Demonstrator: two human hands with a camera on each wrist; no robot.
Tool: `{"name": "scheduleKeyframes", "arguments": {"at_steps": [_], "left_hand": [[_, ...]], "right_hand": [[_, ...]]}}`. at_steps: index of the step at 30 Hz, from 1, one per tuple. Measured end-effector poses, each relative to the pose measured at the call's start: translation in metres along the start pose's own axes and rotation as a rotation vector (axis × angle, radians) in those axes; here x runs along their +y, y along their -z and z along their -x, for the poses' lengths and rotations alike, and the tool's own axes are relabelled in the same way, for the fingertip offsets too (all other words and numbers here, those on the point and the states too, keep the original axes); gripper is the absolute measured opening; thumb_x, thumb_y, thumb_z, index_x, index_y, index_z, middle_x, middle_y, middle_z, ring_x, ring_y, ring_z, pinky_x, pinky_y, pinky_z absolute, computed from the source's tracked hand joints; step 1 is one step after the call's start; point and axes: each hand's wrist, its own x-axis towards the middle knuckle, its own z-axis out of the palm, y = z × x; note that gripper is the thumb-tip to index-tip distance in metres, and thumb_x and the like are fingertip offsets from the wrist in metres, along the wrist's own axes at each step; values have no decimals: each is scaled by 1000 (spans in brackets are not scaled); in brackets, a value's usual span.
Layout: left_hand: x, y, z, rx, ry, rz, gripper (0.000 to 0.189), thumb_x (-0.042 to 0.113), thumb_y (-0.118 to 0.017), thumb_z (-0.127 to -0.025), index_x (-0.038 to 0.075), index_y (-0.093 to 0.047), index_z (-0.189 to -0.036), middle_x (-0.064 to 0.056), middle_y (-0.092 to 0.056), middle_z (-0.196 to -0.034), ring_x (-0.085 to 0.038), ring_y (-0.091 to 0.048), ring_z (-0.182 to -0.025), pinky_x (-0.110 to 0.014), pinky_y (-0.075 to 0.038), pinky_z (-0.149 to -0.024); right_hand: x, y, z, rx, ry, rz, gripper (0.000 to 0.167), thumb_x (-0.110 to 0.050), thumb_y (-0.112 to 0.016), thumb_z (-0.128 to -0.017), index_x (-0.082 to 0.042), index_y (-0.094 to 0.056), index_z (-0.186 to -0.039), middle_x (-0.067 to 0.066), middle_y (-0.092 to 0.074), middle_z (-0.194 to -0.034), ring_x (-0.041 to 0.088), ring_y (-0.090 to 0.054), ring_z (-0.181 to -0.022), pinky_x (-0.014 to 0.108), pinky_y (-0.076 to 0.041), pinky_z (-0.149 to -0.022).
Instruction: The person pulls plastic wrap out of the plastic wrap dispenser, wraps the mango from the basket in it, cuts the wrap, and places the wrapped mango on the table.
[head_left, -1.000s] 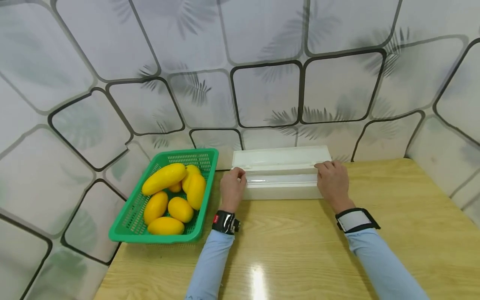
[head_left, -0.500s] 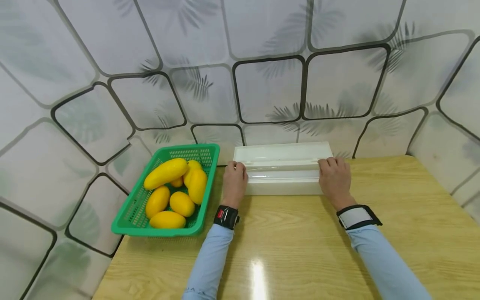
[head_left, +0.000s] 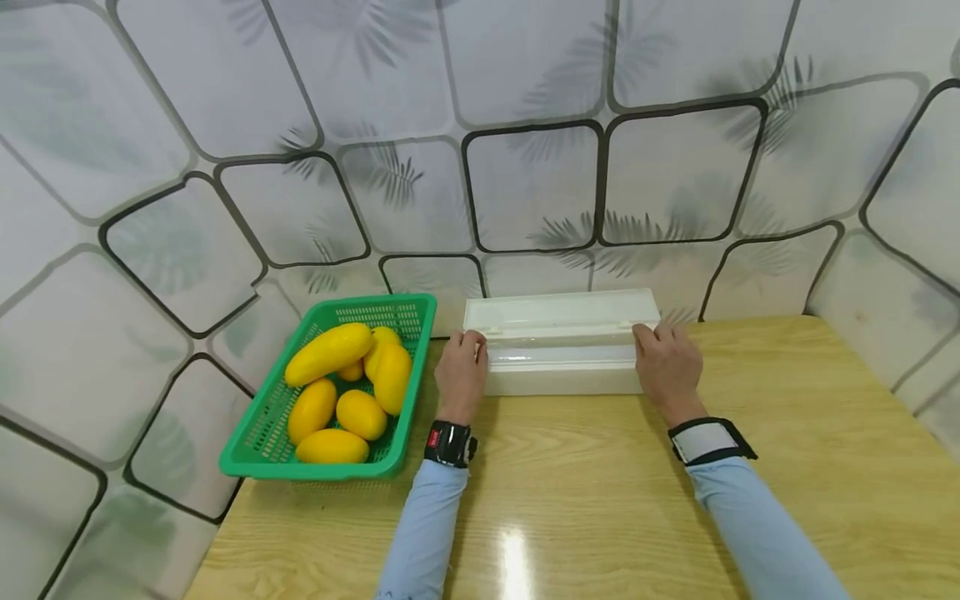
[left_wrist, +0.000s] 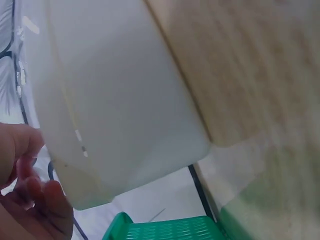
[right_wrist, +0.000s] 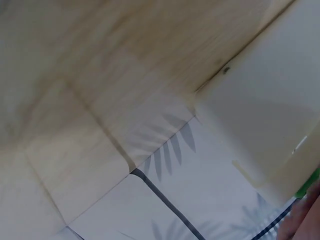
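A long white cling film dispenser (head_left: 564, 383) stands against the wall with its lid (head_left: 558, 312) tipped back. Shiny clear cling film (head_left: 562, 356) shows along its opening. My left hand (head_left: 461, 379) is at the dispenser's left end, its curled fingertips pinching the film's edge. At the opposite end my right hand (head_left: 669, 371) pinches the film's other side, fingertips close to the lid's front edge. In the left wrist view the curled fingers (left_wrist: 47, 195) are beside the white end of the dispenser. Only a bit of the right fingers (right_wrist: 295, 222) shows in the right wrist view.
Left of the dispenser, a green plastic basket (head_left: 315, 471) holds several yellow mangoes (head_left: 328, 354). The wooden table (head_left: 585, 492) extends in front of both arms. A patterned wall covering (head_left: 536, 192) rises right behind the dispenser.
My left hand has shifted slightly left, its fingers closing more tightly at the film. The right hand stays at its end of the dispenser. The basket and lid have not moved.
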Motion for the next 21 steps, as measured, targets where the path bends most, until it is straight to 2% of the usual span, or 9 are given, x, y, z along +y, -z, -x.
{"name": "scheduleKeyframes", "arguments": {"at_steps": [4, 10, 13, 17, 21], "left_hand": [[2, 4, -1, -68, 49, 27, 6, 18, -65, -96, 12, -65, -96, -2, -60, -76, -20, -58, -61, -32, -42, -46], [4, 10, 1, -110, 64, 64, 8, 20, -64, -97, 12, -66, -97, -1, -65, -70, -17, -56, -55, -29, -40, -45], [3, 11, 1, -113, 67, 71, 9, 21, -63, -97, 12, -67, -97, 0, -63, -66, -16, -54, -51, -28, -38, -44], [3, 12, -1, -119, 80, 64, 10, 22, -61, -99, 13, -67, -99, 0, -61, -64, -16, -51, -50, -27, -35, -43], [3, 12, -5, -131, 84, 55, 12, 24, -59, -100, 14, -66, -102, 0, -60, -66, -17, -51, -52, -28, -35, -43]], "right_hand": [[-3, 3, 1, -62, -69, -38, 5, -4, -65, -90, -1, -69, -92, 19, -63, -68, 39, -58, -55, 45, -39, -38], [-6, 11, -4, -147, -134, -45, 9, -8, -65, -93, -4, -71, -98, 19, -60, -57, 32, -47, -38, 39, -29, -32], [-7, 14, -7, -180, -157, -70, 10, -8, -65, -93, -3, -71, -99, 19, -62, -59, 33, -49, -39, 40, -31, -33], [-8, 16, -12, -233, -161, -105, 11, -7, -63, -93, -1, -71, -99, 20, -69, -72, 35, -57, -47, 43, -37, -36], [-6, 17, -15, -272, -163, -110, 11, -8, -63, -94, -1, -70, -100, 19, -69, -73, 34, -56, -47, 42, -37, -36]]}}
